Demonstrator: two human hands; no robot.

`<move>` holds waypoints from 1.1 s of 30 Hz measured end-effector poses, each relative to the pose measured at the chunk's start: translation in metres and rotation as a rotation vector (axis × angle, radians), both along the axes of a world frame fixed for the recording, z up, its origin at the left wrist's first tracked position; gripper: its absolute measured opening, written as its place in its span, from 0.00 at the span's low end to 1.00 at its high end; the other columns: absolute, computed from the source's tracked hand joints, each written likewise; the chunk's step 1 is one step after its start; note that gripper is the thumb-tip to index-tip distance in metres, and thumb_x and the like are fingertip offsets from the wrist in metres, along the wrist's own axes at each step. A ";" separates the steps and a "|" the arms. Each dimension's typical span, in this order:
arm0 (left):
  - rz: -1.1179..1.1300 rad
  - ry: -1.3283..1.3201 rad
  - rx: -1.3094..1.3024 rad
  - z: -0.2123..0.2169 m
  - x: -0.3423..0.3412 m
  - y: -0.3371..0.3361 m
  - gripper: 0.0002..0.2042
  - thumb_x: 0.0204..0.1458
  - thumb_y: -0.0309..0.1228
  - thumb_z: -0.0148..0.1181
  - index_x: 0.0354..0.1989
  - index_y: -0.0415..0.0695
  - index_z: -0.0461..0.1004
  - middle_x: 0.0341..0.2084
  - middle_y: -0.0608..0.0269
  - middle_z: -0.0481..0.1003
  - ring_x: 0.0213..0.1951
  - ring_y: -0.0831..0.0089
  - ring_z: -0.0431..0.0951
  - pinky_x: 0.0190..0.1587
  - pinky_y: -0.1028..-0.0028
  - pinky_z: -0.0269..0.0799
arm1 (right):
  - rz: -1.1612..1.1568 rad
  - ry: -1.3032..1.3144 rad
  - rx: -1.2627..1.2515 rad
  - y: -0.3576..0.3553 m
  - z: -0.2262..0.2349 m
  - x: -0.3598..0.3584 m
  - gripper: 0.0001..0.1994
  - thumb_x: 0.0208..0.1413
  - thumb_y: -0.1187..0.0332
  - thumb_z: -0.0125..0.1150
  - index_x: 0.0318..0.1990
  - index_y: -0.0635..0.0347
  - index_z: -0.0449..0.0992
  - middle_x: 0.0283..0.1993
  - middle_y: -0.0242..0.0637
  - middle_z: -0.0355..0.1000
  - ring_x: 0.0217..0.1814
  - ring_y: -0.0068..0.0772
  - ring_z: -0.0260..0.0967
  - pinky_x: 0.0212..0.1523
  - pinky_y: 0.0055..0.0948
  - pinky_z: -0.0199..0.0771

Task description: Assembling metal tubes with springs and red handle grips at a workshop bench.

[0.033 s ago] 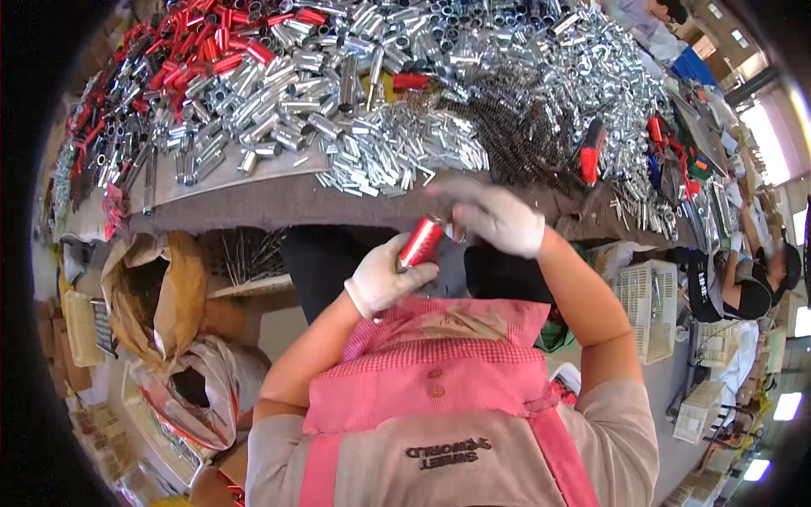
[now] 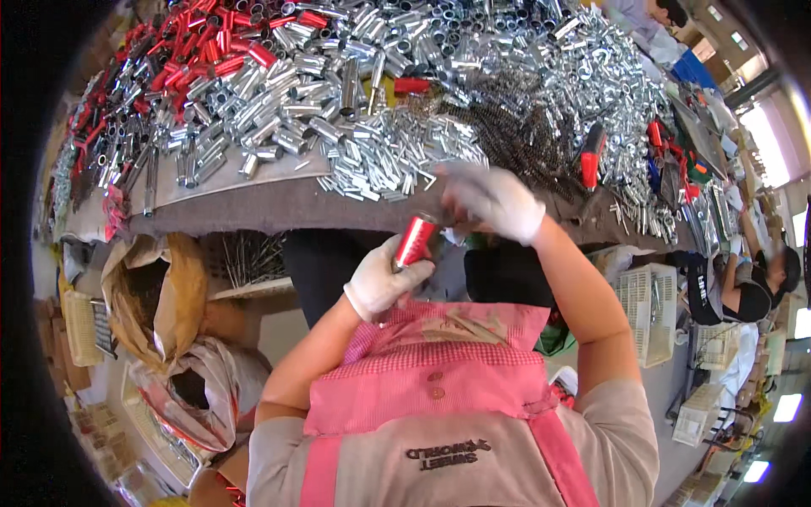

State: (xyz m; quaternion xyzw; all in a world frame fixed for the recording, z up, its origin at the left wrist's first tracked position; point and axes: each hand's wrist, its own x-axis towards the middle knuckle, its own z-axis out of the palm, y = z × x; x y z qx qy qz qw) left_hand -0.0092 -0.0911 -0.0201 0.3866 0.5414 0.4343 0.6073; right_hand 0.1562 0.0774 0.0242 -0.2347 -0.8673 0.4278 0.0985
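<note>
My left hand, in a whitish glove, is closed around a shiny red metal tube. The tube stands tilted, its upper end leaning to the right, just below the table's front edge. My right hand, also gloved, is raised to the right of the tube and apart from it. Motion smears its fingers, so whether anything is in them does not show. Beyond it lie a heap of short silver rods and a pile of dark coil springs.
Silver tubes and red tubes cover the far table. A red-and-black tool lies right of the springs. Open sacks stand at lower left, a white crate at right. Another person works far right.
My left hand and the red tube have shifted slightly to the left. My right hand has risen a little, and its blurred fingers are farther from the tube.
</note>
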 end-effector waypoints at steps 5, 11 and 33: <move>0.214 -0.224 -0.004 -0.009 -0.003 0.002 0.09 0.51 0.25 0.54 0.40 0.40 0.64 0.14 0.67 0.64 0.11 0.78 0.63 0.15 0.77 0.60 | -0.338 -0.268 0.893 0.096 -0.025 -0.058 0.11 0.55 0.68 0.46 0.41 0.56 0.74 0.38 0.47 0.71 0.42 0.48 0.71 0.43 0.41 0.71; 0.263 -0.219 -0.009 -0.012 -0.012 0.000 0.09 0.51 0.25 0.54 0.39 0.39 0.64 0.14 0.68 0.64 0.11 0.79 0.62 0.15 0.77 0.58 | -0.094 -0.585 0.887 0.123 -0.015 -0.088 0.12 0.54 0.69 0.45 0.41 0.57 0.75 0.46 0.49 0.69 0.46 0.48 0.71 0.46 0.42 0.71; 0.313 -0.206 0.022 -0.010 -0.004 0.009 0.10 0.50 0.27 0.58 0.39 0.41 0.67 0.13 0.71 0.65 0.11 0.83 0.62 0.14 0.80 0.57 | -0.548 0.055 0.412 0.124 -0.005 -0.052 0.13 0.52 0.67 0.53 0.46 0.54 0.69 0.42 0.51 0.70 0.41 0.52 0.71 0.45 0.38 0.69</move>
